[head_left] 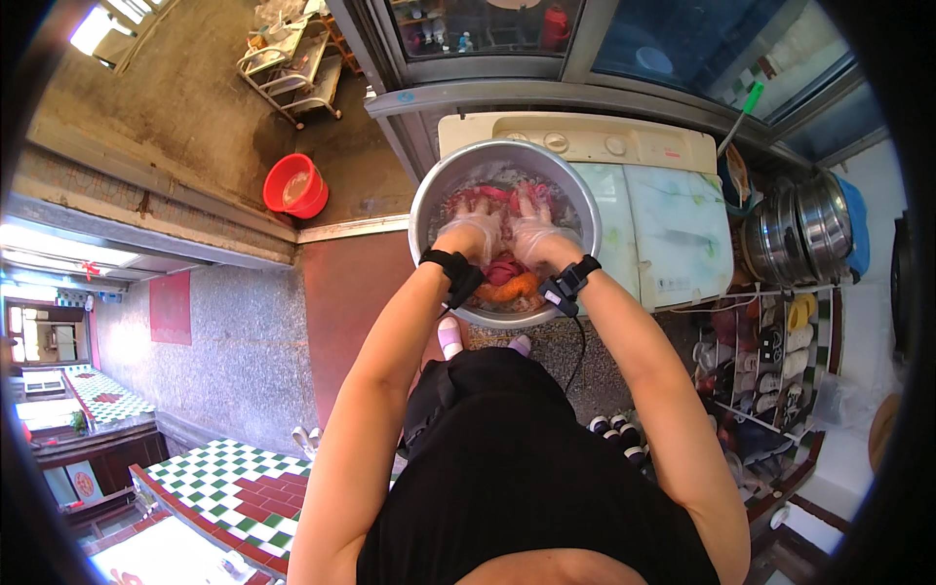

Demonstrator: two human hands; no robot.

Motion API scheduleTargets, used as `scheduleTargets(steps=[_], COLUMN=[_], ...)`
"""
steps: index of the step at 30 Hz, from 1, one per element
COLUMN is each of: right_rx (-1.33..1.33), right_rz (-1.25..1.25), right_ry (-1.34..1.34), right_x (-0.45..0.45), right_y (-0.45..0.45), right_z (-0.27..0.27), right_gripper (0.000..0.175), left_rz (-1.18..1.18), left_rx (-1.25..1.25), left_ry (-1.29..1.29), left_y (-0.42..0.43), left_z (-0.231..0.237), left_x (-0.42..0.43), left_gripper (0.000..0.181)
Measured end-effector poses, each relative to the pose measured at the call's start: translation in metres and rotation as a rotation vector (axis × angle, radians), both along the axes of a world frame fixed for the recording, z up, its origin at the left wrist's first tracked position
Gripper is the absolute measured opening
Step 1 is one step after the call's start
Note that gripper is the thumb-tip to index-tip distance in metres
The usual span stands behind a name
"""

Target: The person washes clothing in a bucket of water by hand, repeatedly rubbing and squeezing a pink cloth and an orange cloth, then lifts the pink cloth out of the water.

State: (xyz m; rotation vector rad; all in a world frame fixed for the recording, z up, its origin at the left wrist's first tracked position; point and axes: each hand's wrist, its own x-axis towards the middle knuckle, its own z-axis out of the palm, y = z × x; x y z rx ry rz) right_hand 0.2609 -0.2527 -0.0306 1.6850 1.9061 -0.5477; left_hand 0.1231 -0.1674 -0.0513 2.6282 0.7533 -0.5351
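Observation:
Both of my hands are inside a round metal basin (pixel 423 183) of water, covered by clear plastic gloves. My left hand (pixel 474 227) reaches into wet red cloth (pixel 503 269) on the left. Beside it, my right hand (pixel 537 227) touches more of the red cloth, its fingers pointing toward the far rim. Water and cloth hide the fingertips, so their grip is unclear. A bunched orange cloth (pixel 507 289) lies at the basin's near side, below my wrists. Black straps with small devices circle both wrists, and a cable hangs from the right one.
The basin stands over the left part of a washing machine (pixel 680 234) with control knobs. Stacked metal basins (pixel 801 230) and a shoe rack (pixel 775 358) are at the right. A red bucket (pixel 296 186) stands left, near a metal cart (pixel 296 69). Sliding window frames (pixel 512 95) rise behind the machine.

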Motion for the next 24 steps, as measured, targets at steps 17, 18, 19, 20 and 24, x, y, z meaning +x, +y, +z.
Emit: scheduleTargets(steps=[17, 18, 19, 20, 24], right_rx=[0.014, -0.054, -0.044, 0.257, 0.031], right_rz=[-1.675, -1.588, -1.589, -1.264, -1.509], right_ry=[2.136, 2.143, 2.144, 2.014, 2.107], right_x=[0.026, 0.024, 0.031, 0.042, 0.012], right_y=[-0.005, 0.004, 0.000, -0.006, -0.012], right_z=[-0.021, -0.034, -0.062, -0.095, -0.024], right_gripper=[0.048, 0.049, 0.049, 0.045, 0.032], left_rz=[0.547, 0.549, 0.541, 0.473, 0.462], left_rx=[-0.740, -0.920, -0.923, -0.924, -0.772], left_ry=[-0.638, -0.803, -0.804, -0.853, -0.864], left_y=[-0.015, -0.010, -0.012, -0.016, -0.008], left_z=[0.045, 0.024, 0.023, 0.024, 0.024], left_x=[0.028, 0.020, 0.026, 0.037, 0.031], left_gripper=[0.042, 0.033, 0.033, 0.030, 0.028])
